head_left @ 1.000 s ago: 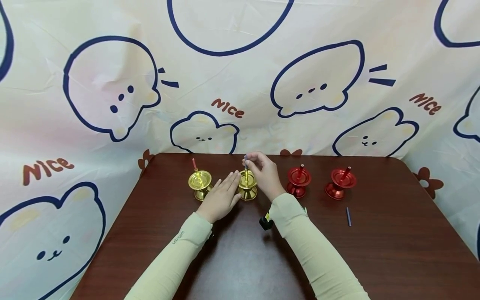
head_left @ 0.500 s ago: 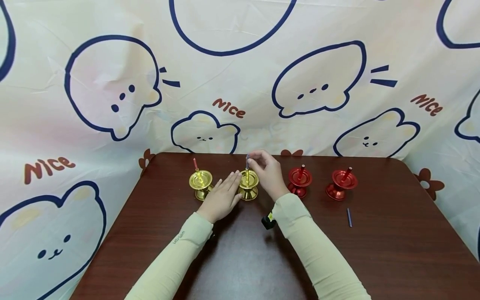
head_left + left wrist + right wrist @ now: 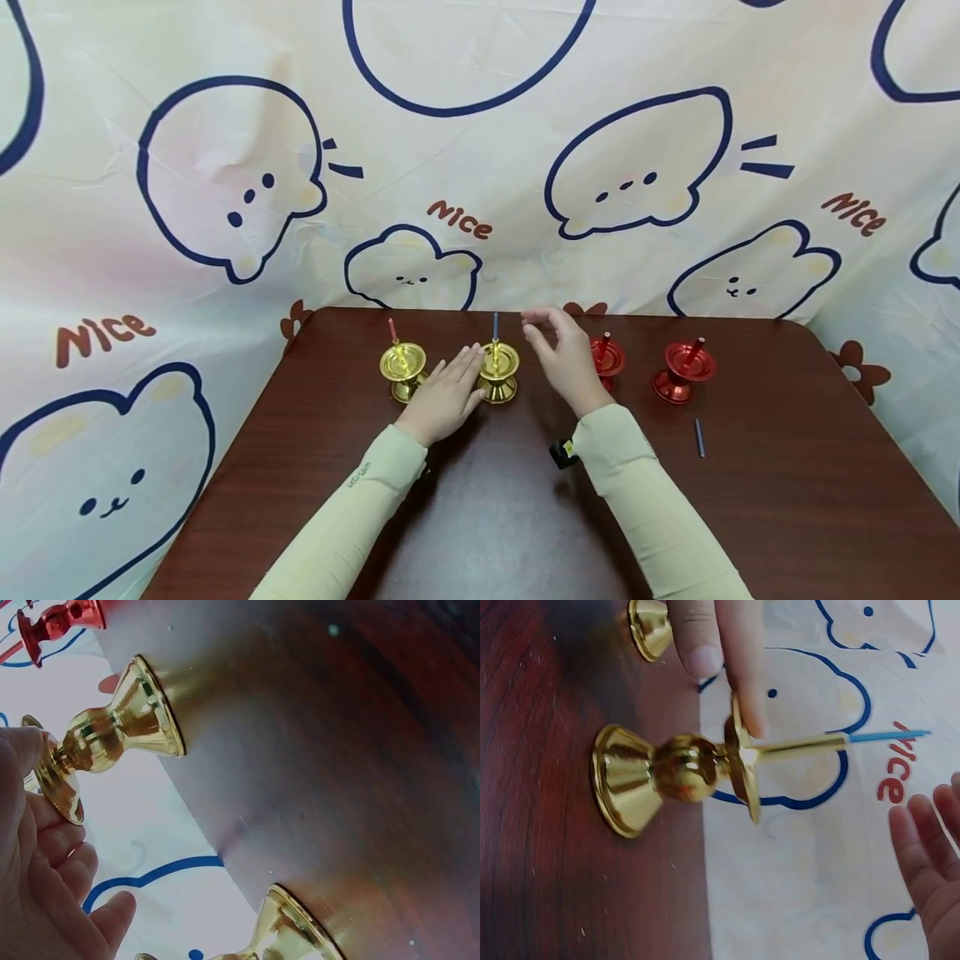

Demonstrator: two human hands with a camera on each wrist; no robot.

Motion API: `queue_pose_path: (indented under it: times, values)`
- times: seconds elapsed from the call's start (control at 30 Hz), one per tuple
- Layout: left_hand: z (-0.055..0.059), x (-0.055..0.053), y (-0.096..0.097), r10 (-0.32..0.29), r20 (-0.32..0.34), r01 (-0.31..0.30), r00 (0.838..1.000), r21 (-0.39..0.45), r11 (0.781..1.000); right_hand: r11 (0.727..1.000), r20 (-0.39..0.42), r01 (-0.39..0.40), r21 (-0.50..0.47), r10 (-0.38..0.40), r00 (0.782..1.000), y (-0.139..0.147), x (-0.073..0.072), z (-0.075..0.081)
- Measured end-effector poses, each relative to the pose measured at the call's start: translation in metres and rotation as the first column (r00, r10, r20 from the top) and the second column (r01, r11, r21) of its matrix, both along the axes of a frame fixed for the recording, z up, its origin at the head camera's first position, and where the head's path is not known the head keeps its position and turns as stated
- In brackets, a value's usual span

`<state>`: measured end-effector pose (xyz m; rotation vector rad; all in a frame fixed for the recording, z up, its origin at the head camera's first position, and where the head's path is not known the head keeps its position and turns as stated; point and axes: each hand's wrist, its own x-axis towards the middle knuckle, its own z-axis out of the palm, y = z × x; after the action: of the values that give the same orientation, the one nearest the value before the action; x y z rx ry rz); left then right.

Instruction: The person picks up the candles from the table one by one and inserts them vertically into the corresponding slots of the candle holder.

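Observation:
A gold candle holder [image 3: 498, 387] stands upright near the table's back edge. A thin blue candle [image 3: 495, 327] rises from its central stem, also visible as the blue candle [image 3: 881, 737] in the right wrist view. My left hand [image 3: 441, 392] reaches to this holder with fingers extended. One fingertip rests at the rim of its dish [image 3: 742, 784]. Just right of the candle hovers my right hand [image 3: 566, 358], thumb and fingers apart, with nothing between them. In the right wrist view, my right fingers [image 3: 922, 847] are well away from the candle's tip.
A second gold holder [image 3: 406, 360] with a red candle [image 3: 392, 329] stands to the left, partly behind my left hand. Two red holders, one nearer [image 3: 613, 358] and one farther right [image 3: 672, 385], complete the row. A loose blue candle [image 3: 700, 438] lies on the table [image 3: 810, 492].
My right hand has let go of the blue candle and moved right, now overlapping the nearer red holder. The candle stays upright in the gold holder. My left hand keeps its place.

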<state>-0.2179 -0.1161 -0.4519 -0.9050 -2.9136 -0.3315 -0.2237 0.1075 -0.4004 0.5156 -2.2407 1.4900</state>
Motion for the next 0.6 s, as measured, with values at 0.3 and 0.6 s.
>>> queue_pose_path:
  times: [0.3, 0.6]
  values:
    - [-0.001, 0.002, 0.0, 0.002, -0.006, -0.002, 1.0, 0.024, 1.0, 0.993, -0.033, 0.051, 0.108, -0.048, 0.998, 0.025, 0.023, 0.003]
    - [-0.006, 0.001, 0.001, 0.002, -0.034, -0.001, 0.999, 0.041, 0.999, 0.98, 0.043, 0.1, 0.173, -0.109, 0.993, 0.048, 0.045, -0.002]
